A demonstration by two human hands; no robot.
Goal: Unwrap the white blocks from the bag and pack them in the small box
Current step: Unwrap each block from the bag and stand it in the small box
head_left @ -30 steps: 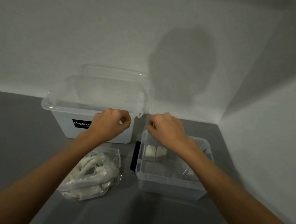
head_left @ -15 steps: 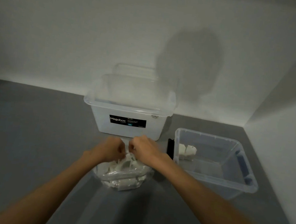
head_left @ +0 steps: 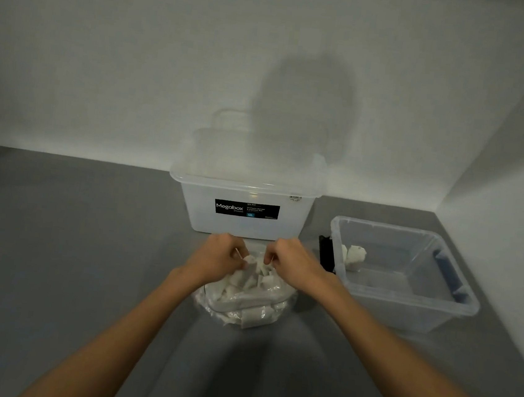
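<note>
Clear plastic bag (head_left: 243,306) of white blocks (head_left: 256,319), left hand (head_left: 219,257) and right hand (head_left: 292,263) both pinched its mouth, small box (head_left: 455,315) sat right of bag.

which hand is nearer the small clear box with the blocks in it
Right. The right hand is at the bag, just left of the small box; the left hand is further left, across the bag's mouth.

A grey, matt bench (head_left: 55,241) is seen filling the lower half of the view, run back to a plain white wall (head_left: 140,56) at twelve o'clock. A second white wall (head_left: 510,224) is met at two o'clock, so that a corner is formed. A soft rounded shadow (head_left: 305,112) is cast on the far wall — the light is dim and even.
</note>
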